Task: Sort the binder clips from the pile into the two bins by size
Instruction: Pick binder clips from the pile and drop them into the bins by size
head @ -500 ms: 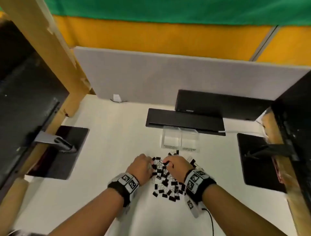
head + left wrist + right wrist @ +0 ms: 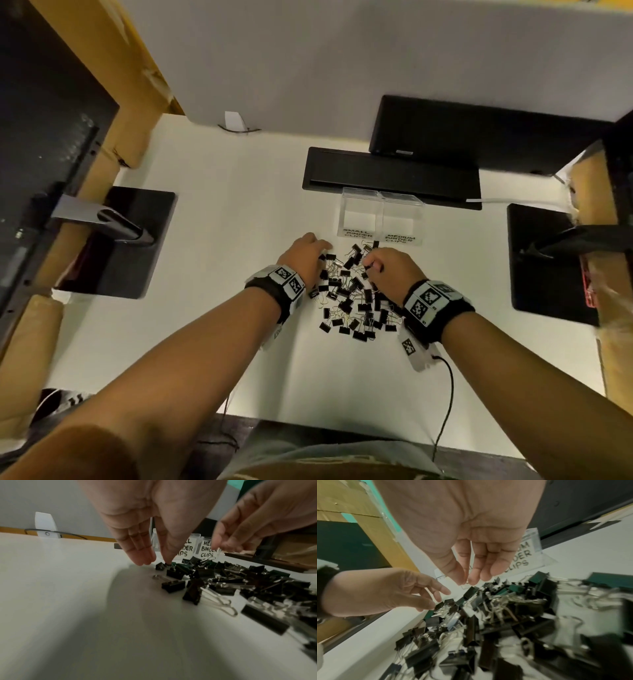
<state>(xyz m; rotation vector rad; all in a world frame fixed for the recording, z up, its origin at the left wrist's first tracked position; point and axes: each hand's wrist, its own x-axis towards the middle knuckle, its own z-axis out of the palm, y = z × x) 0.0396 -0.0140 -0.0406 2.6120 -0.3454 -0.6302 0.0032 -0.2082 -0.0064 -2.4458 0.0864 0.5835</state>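
Note:
A pile of black binder clips (image 2: 352, 298) of mixed sizes lies on the white desk. Behind it stand two clear bins, one labelled small (image 2: 359, 214) and one labelled medium (image 2: 401, 219); I see no clips in either. My left hand (image 2: 310, 255) reaches down at the pile's far left edge with straight fingers (image 2: 143, 558). Its thumb tip touches a small clip (image 2: 161, 566). My right hand (image 2: 385, 265) hovers over the pile's far right part. Its thumb and fingertips (image 2: 475, 576) are drawn close together, and I see no clip between them.
A black tray (image 2: 390, 178) and a black box (image 2: 479, 137) sit behind the bins. Black monitor bases stand at the left (image 2: 137, 246) and right (image 2: 548, 267). A grey partition (image 2: 342, 61) closes the back. A cable (image 2: 445, 394) trails from my right wrist.
The head view has tilted down and closer. Both hands stay at the far part of the pile, the left one now reaching slightly further towards its left edge.

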